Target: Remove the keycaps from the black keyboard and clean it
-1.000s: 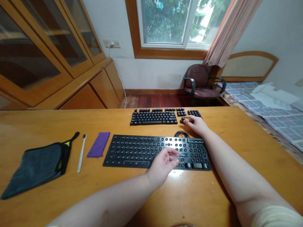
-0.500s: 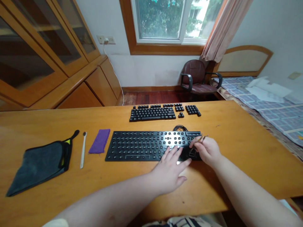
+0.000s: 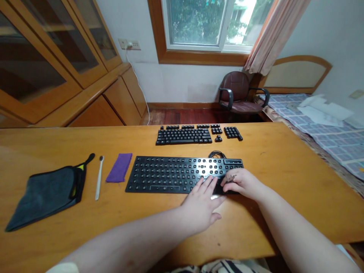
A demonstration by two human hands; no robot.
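Note:
A black keyboard base (image 3: 165,174) with its keycaps off lies in the middle of the wooden table, rows of switches bare. My left hand (image 3: 200,204) rests on its front edge, fingers stretched out and spread, holding nothing. Over the right end of the base, my right hand (image 3: 241,184) is closed, thumb and fingers pinched low near the switches. A thin, dark brownish thing (image 3: 231,178) shows at its fingers; most of it is hidden, and its kind is unclear. Behind the base, the removed black keycaps (image 3: 183,136) sit grouped in keyboard order.
To the left lie a purple cloth (image 3: 119,167), a white toothbrush (image 3: 99,180) and a folded grey cloth (image 3: 48,195) with black edging. A coiled black cable (image 3: 217,154) sits behind the base. Past the table stand a chair (image 3: 237,91) and a bed (image 3: 313,113).
My right hand has moved a little left and down along the keyboard base, and its fingers have turned lower. My left hand stays nearly in place. The view has shifted slightly.

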